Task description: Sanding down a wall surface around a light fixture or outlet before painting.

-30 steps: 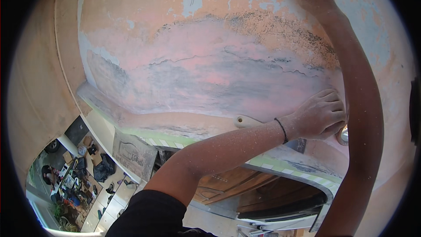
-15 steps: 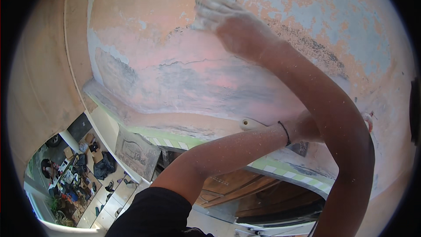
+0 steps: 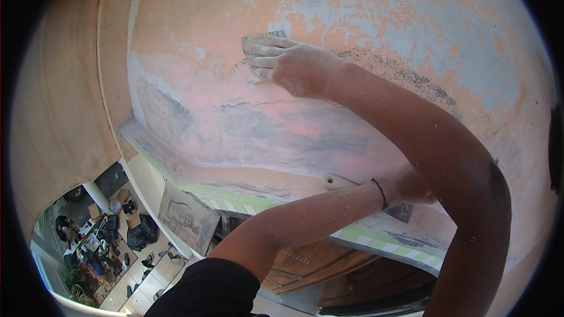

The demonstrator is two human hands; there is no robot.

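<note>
My right hand [image 3: 294, 66], dusted white over the fingers, presses a sheet of sandpaper [image 3: 255, 44] flat against the patchy peach, pink and grey wall [image 3: 247, 123]. The sheet's printed backing shows around its fingers. My left hand [image 3: 411, 185] is low on the right, below the right forearm, which crosses in front and hides its fingers. A dark band circles the left wrist. Close to that wrist, a pale handle with a hole [image 3: 341, 182] lies on the ledge; the left forearm partly covers it. A dark flat piece [image 3: 400, 212] shows just below the wrist.
A ledge with a green and white striped edge [image 3: 235, 204] runs under the wall. Below are wooden panels [image 3: 305, 258] and a dusty carved panel [image 3: 187, 214]. Far down on the left, a person [image 3: 66, 229] is among boxes, black bags, shoes and plants.
My right hand has moved down and slightly left across the wall with the sandpaper. My left hand stays in about the same place. The view has shifted slightly.
</note>
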